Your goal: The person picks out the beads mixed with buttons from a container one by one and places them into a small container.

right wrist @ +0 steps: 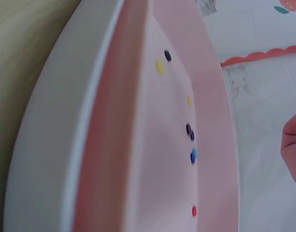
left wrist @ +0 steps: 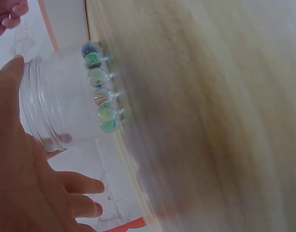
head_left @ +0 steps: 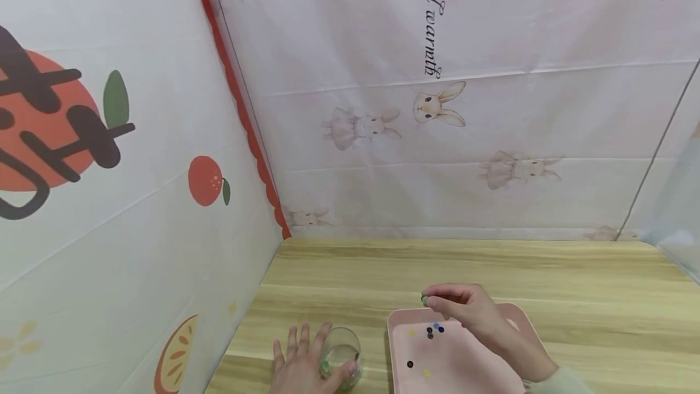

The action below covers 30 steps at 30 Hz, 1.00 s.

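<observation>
My left hand (head_left: 306,362) grips a clear jar (left wrist: 34,104) near its rim between thumb and index finger, the other fingers spread out straight. The jar stands upright on the table. Several glass marbles (left wrist: 97,77), green, blue and striped, lie along its bottom. Over the far edge of a pink tray (head_left: 401,376), my right hand (head_left: 474,312) pinches a green marble (head_left: 425,300) between thumb and fingertips. In the right wrist view part of the right hand (right wrist: 293,145) shows at the right edge, the marble out of sight.
Several small flat button-like pieces in black, yellow, blue and red lie scattered in the tray, among them a black one (head_left: 410,364) and a red one (right wrist: 194,210). Printed cloth walls border the wooden table (head_left: 339,266) at the back and left.
</observation>
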Available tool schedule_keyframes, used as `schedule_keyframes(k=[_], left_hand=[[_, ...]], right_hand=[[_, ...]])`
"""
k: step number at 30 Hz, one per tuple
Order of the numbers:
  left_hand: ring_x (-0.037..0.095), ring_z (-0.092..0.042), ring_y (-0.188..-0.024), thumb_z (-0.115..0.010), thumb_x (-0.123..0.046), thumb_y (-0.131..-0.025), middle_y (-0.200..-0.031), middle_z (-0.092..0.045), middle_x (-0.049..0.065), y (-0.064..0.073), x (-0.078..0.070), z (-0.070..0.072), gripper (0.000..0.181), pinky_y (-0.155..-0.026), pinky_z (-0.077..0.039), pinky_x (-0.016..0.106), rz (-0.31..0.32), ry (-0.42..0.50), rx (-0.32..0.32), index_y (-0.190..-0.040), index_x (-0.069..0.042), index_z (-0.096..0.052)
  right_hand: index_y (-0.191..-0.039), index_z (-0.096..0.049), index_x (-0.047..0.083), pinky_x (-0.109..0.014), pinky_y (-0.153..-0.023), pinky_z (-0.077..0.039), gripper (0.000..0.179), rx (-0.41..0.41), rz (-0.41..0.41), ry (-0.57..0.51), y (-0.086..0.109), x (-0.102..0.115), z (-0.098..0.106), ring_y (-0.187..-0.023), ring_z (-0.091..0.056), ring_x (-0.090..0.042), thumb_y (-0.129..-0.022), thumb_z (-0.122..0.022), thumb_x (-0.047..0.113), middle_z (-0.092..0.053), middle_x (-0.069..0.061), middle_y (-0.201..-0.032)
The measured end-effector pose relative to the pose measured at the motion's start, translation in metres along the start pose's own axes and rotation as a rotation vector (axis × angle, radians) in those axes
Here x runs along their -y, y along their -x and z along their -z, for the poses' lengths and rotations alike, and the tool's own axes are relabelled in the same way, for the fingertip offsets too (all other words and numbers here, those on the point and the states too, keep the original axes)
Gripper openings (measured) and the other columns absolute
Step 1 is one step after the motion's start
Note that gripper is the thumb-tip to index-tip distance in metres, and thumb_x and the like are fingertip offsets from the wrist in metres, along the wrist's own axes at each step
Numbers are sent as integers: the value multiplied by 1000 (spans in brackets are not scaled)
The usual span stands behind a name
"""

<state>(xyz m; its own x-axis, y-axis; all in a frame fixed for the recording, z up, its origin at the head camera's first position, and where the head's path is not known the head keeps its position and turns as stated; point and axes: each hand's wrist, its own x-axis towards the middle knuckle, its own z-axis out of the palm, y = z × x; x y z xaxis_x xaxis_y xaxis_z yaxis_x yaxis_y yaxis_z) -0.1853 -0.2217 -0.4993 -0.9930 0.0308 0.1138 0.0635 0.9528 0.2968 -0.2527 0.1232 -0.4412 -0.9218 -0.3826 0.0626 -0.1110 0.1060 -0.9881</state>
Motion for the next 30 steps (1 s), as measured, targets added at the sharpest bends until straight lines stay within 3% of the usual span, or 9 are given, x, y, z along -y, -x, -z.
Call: schedule_keyframes(k=[4, 13, 20, 27, 30], left_hand=[[55, -27, -142, -45, -83, -83, -148, -42, 31, 0, 0, 1, 89, -107, -9, 81, 4, 13, 9, -150, -25, -42], [56, -24, -143, -46, -84, -82, -149, -41, 32, 0, 0, 1, 90, -108, -7, 81, 30, 35, 34, -150, -25, -42], [55, -24, -143, -44, -86, -80, -150, -40, 31, -1, -1, 1, 92, -109, -7, 80, 37, 26, 42, -150, -26, -42], [55, -22, -144, -41, -90, -78, -150, -39, 31, -3, -1, -1, 96, -110, -7, 78, 49, 32, 43, -150, -26, -43], [55, -21, -144, -40, -90, -77, -151, -39, 31, -3, -2, 0, 97, -110, -6, 78, 53, 37, 44, -150, -26, -43]], right_hand=[[-121, -68, 1, -28, -84, -54, 31, 32, 32, -54, -6, 3, -12, -96, -64, -9, -95, -67, 18, -74, 4, -107], [-120, -66, -6, -26, -79, -53, 30, 140, 123, -146, -20, 10, -41, -87, -60, -5, -97, -63, 14, -73, 5, -106], [-123, -65, -3, -36, -93, -53, 31, 207, 98, -170, -29, 12, -62, -108, -64, -15, -99, -62, 17, -71, 0, -117], [-119, -69, -1, -27, -74, -56, 29, 209, 119, -149, -37, 14, -80, -91, -64, -10, -97, -65, 17, -74, 2, -106], [-119, -68, -2, -24, -72, -55, 30, 228, 128, -148, -39, 14, -86, -91, -64, -10, -97, -65, 17, -74, 1, -106]])
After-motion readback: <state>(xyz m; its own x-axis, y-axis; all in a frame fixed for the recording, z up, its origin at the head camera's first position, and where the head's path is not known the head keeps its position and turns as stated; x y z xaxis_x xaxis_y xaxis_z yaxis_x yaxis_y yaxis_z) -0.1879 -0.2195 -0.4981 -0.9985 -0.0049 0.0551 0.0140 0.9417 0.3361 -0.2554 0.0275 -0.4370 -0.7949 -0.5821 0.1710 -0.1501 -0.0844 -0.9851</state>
